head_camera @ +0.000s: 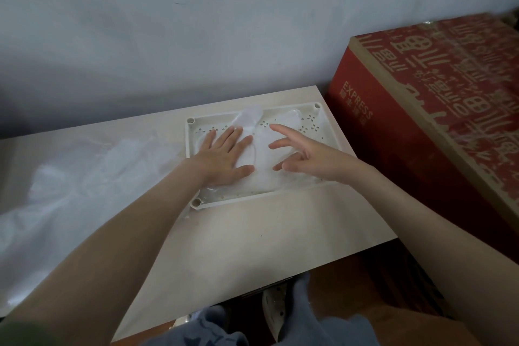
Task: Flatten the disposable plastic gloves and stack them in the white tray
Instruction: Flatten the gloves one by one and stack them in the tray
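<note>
The white tray [193, 166] with perforated floor sits on the pale table, toward its right end. Clear plastic gloves [262, 149] lie flat in it, and one glove's fingers stick up past the far rim. My left hand [227, 156] presses palm-down with straight fingers on the gloves in the tray's left half. Over the right half my right hand [303, 159] hovers with fingers spread and loosely bent, fingertips close to the plastic and holding nothing. A heap of loose clear gloves [70, 191] covers the table on the left.
A large red cardboard box [427, 132] stands right beside the table's right edge. A grey wall runs behind the table. The table's front edge [280, 278] is near my knees, with dark floor and a shoe below.
</note>
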The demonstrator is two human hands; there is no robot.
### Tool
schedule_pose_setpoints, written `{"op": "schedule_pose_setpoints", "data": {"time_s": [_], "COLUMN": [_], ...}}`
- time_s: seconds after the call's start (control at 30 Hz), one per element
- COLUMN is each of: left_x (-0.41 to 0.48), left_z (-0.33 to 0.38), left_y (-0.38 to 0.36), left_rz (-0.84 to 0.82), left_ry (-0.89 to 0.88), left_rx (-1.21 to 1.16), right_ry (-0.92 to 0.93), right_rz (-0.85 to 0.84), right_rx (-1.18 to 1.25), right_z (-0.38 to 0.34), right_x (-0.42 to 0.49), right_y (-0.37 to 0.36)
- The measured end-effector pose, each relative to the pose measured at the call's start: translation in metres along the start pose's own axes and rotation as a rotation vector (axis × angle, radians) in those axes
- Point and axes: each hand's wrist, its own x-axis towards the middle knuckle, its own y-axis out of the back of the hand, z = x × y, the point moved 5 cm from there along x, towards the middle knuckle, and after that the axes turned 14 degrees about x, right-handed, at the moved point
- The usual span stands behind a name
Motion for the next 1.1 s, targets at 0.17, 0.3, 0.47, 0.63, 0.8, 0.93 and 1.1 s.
{"op": "schedule_pose_setpoints", "data": {"time_s": [0.17,0.3,0.47,0.63,0.8,0.93,1.1], "left_x": [0.000,0.000,0.000,0.001,0.002,0.002,0.002], "left_z": [0.000,-0.001,-0.001,-0.001,-0.002,-0.002,-0.002], "left_y": [0.000,0.000,-0.001,-0.001,-0.005,-0.006,-0.006], "left_rz": [-0.005,-0.003,0.000,0.013,0.010,0.013,0.014], "left_ry": [0.000,-0.004,-0.007,-0.007,-0.019,-0.026,-0.042], "left_rx": [-0.011,-0.019,-0.014,-0.009,0.001,0.012,-0.014], "right_ry": [-0.055,-0.042,-0.184,-0.228,-0.211,-0.054,-0.070], "right_rz": [0.030,0.072,0.095,0.268,0.159,0.159,0.203], "right_rx": [-0.033,-0.036,-0.087,-0.307,-0.450,-0.586,-0.443], "right_z": [-0.006,-0.010,0.002,0.017,0.026,0.035,0.037], "right_x": [-0.002,-0.012,-0.018,-0.014,-0.002,0.011,0.013], "right_y": [0.002,0.015,0.034,0.056,0.041,0.031,0.039]}}
